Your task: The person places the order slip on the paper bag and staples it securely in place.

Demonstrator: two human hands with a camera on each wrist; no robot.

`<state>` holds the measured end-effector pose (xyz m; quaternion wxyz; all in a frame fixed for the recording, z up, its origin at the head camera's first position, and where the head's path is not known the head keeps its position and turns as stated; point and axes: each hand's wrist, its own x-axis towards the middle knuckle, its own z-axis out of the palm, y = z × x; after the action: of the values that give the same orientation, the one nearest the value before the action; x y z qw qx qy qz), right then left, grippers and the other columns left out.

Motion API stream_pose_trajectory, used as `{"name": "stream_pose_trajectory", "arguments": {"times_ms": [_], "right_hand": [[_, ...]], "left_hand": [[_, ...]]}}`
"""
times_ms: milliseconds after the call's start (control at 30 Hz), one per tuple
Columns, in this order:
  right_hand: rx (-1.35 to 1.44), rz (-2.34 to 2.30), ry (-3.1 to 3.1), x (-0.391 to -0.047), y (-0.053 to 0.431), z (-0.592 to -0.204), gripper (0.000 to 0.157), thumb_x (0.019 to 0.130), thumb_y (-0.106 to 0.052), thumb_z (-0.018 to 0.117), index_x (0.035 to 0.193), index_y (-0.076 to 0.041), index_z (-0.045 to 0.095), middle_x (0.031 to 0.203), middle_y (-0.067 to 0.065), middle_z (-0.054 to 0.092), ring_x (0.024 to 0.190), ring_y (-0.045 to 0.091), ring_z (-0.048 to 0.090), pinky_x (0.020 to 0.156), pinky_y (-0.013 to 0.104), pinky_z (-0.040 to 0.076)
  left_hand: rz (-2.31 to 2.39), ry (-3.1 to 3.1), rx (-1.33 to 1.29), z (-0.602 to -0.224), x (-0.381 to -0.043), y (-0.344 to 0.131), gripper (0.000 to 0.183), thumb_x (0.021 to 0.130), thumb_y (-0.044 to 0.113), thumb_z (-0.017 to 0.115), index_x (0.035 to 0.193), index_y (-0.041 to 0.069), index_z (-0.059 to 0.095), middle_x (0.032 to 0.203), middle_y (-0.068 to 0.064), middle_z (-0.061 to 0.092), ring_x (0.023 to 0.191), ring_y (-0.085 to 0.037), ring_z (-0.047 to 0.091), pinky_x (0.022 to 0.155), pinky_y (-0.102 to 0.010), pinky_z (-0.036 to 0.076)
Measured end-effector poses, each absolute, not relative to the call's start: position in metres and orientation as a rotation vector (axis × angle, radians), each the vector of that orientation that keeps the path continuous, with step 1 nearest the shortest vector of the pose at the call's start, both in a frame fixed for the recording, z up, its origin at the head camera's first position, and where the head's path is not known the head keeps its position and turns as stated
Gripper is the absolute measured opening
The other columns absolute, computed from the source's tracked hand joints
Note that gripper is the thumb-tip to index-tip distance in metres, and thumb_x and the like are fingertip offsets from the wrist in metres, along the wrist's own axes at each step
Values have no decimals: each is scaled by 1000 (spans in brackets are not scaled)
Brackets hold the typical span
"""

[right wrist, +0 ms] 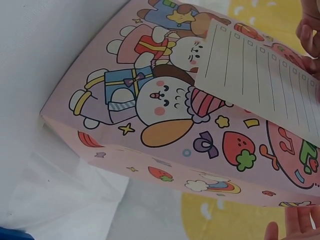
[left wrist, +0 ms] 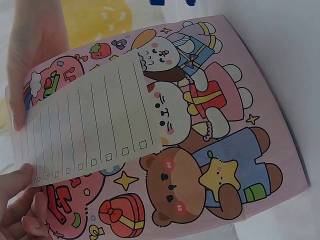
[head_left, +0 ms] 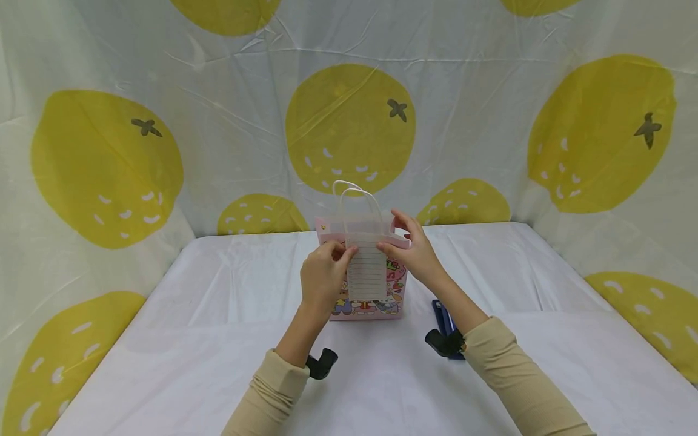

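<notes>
Closest in, below beige sleeves (head_left: 272, 384) and black wrist mounts (head_left: 323, 364), nothing but white-covered counter (head_left: 382, 387), apart from a dark blue object (head_left: 438, 315) lying just beside the right wrist; easily knocked aside if swinging that arm inward without care. Farther out, with the left hand (head_left: 323, 275), pinching the upper left edge of a lined checklist sheet (head_left: 366, 272) between thumb and curled fingers; seemingly secure, yet apt to crease thin paper if squeezed or tugged. With the right hand (head_left: 417, 251), touching the sheet's upper right corner by the thumb, with the other fingers bent past the bag's edge and partly hidden; cannot tell whether gripping or merely resting there. With so uncertain a hold on that side, could let the sheet pivot about the left pinch and end up crooked. Lies across the front of an upright pink cartoon-printed bag (head_left: 366, 312), with the lower end held by neither hand, so could flap or slide if released. Behind the sheet, probably light and flexible, to judge by the bag's thin walls: liable to buckle or tip backward if pressed hard from the front. Above, near the fingers, looped white handles (head_left: 355, 189): likely to snag if withdrawing carelessly.
</notes>
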<state>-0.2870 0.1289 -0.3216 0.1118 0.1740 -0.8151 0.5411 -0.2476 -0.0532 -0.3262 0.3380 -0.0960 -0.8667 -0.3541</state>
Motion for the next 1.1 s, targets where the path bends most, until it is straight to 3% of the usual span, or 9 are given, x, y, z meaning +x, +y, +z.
{"name": "stream_pose_trajectory", "arguments": {"times_ms": [300,467,600,833,1100], "right_hand": [[518,1611,-2370,-286,128,-323,73,80,-17,69,141,-11,29,137,15,33,128,29,31,106,50,21],[503,1621,-2375,-287,128,-323,73,81,-19,68,141,-12,28,137,14,33,129,28,31,107,49,21],[491,1630,-2376,-286,128,-322,72,82,-20,67,141,-13,29,137,14,33,129,27,31,107,48,21],[497,1637,-2363,-286,127,-322,70,81,-19,68,140,-13,30,136,14,33,128,28,32,107,49,21],[497,1637,-2361,-288,127,-322,71,81,-17,68,140,-11,30,136,15,34,128,28,32,107,49,20]], "left_hand": [[-942,-2225,-227,-329,-247,-55,26,81,33,66,74,8,61,61,-2,60,49,-9,45,45,-19,34],[-987,-2075,-244,-330,-249,-57,26,79,30,69,75,8,56,63,-3,56,54,-10,46,48,-20,35],[-1036,-1954,-249,-329,-253,-59,34,76,29,72,87,4,53,77,-8,53,69,-17,45,60,-24,37],[-1142,-1953,-239,-331,-261,-64,69,72,33,75,122,2,40,122,-14,43,114,-28,39,97,-41,35],[-1447,-2067,-240,-333,-268,-67,83,74,34,74,137,6,27,139,-12,33,131,-24,31,108,-45,26]]}}
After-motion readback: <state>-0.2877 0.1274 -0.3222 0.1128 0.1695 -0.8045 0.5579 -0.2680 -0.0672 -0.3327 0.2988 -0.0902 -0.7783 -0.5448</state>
